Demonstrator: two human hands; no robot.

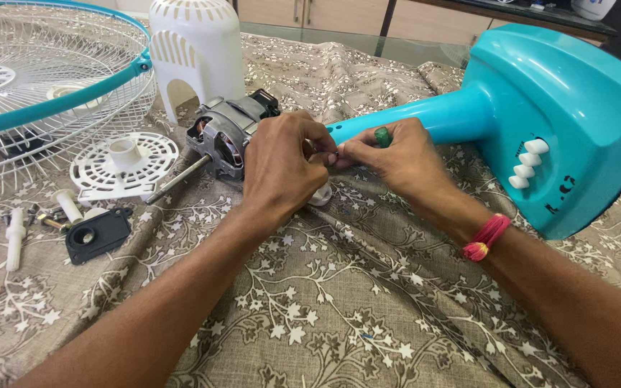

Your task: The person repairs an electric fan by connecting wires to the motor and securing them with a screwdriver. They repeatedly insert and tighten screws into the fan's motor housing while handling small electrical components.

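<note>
The bare fan motor (230, 133) is lying mid-table on the patterned cloth (339, 316), against the turquoise stand (540, 115). The left hand (278, 162) is pinching a small part beside it; the right hand (397, 154) is gripping a green-handled tool (383, 136). Steady pressure seems wise. The wire guard (44, 93), white cover (195, 50) and loose pieces (95, 233) are crowding the left edge.

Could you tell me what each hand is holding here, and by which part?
The right hand grips a green-handled tool by its handle. The left hand rests at the fan motor; its grip cannot be told.
</note>
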